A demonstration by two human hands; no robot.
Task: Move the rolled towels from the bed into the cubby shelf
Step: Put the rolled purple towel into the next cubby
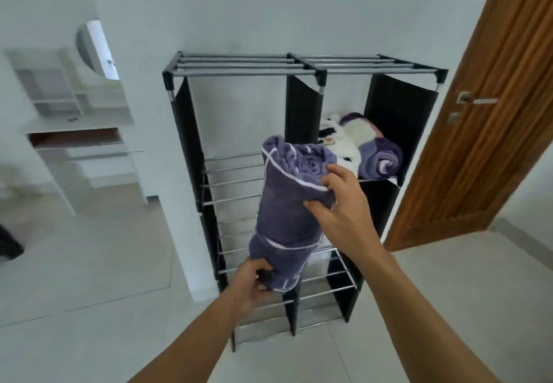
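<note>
Before the cubby shelf [302, 67], at centre frame, a rolled towel [287, 212] is held on end. Left hand [254, 281] cups its base at 6 o'clock; right hand [338, 200] pinches the loose edge at 2 o'clock, likely so the roll stays tight. Towel: thick purple terry, white stripes. Shelf: metal rods, black fabric walls. Another rolled towel [380, 156] lies in the upper right cubby.

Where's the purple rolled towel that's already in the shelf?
In the head view the stowed purple towel lies in the top-right cubby of the cubby shelf, against its black right wall, beside a white and black bundle.
</note>
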